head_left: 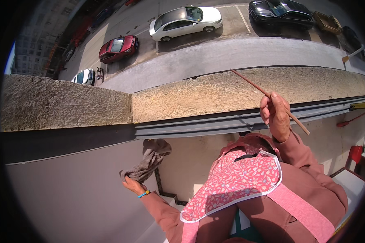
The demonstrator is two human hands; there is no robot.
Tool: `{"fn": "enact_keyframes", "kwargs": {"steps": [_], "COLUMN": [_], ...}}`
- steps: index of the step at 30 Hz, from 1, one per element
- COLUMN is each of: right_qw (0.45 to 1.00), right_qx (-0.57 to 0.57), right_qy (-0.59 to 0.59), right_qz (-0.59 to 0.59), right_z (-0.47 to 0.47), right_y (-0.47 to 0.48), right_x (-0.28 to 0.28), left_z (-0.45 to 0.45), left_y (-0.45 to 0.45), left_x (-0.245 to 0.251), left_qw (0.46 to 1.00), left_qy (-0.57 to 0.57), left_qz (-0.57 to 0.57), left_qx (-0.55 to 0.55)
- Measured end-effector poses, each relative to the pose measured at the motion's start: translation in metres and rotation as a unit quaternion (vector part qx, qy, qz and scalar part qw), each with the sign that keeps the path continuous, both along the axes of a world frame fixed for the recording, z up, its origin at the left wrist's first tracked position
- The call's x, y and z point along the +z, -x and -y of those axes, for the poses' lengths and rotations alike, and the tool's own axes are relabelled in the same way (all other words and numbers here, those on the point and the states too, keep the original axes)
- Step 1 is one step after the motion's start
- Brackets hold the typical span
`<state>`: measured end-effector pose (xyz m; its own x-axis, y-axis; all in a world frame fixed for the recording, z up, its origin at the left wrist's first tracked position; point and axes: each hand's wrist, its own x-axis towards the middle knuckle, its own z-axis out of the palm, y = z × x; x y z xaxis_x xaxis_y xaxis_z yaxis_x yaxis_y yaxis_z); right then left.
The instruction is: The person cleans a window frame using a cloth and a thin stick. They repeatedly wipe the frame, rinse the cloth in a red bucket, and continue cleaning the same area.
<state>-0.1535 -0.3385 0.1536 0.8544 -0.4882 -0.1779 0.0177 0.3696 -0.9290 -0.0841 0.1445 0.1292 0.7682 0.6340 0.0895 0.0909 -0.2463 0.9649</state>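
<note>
A thin reddish-brown wooden stick, like a chopstick [251, 82], is in the fingers of my right hand [276, 114]. Its long end points out over the rough outer window ledge [182, 97], and the thicker end shows behind my wrist. Lower left, my left hand [134, 184] grips a bunched grey-brown cloth [152, 156]. The cloth rises from the hand to just under the grey metal window track [197, 123]. My right hand is held above that track.
Below the ledge lies a parking area with a white car [185, 22], a red car [118, 49] and a black car [281, 13]. A pale wall panel [67, 191] stands at left. A red object [356, 154] is at far right. I wear a pink floral apron [243, 179].
</note>
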Motion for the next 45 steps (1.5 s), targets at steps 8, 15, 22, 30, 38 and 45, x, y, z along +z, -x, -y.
{"fn": "enact_keyframes", "kwargs": {"steps": [8,15,22,30,38,45], "right_qw": [0.969,0.955,0.939,0.928,0.937,0.949], "right_qx": [-0.219,-0.270,-0.309,-0.346,-0.321,-0.281], "right_qy": [-0.055,-0.046,-0.041,-0.082,-0.116,-0.123], "right_qz": [0.101,0.115,0.142,0.113,0.073,0.076], "right_z": [0.003,0.013,0.040,0.073,0.089,0.091], "right_y": [0.061,0.106,0.157,0.194,0.197,0.165], "right_x": [0.007,0.009,0.006,-0.019,-0.037,-0.039], "left_z": [0.100,0.211,0.355,0.482,0.439,0.288], "left_y": [0.005,0.034,0.071,0.103,0.075,0.008], "left_x": [0.016,0.055,0.050,-0.020,-0.027,-0.020], "left_qw": [0.902,0.758,0.675,0.515,0.520,0.624], "left_qy": [0.268,0.286,0.323,-0.236,-0.398,-0.513], "left_qz": [-0.038,-0.120,0.055,0.230,0.266,0.201], "left_qx": [-0.337,-0.574,-0.661,-0.791,-0.708,-0.554]}}
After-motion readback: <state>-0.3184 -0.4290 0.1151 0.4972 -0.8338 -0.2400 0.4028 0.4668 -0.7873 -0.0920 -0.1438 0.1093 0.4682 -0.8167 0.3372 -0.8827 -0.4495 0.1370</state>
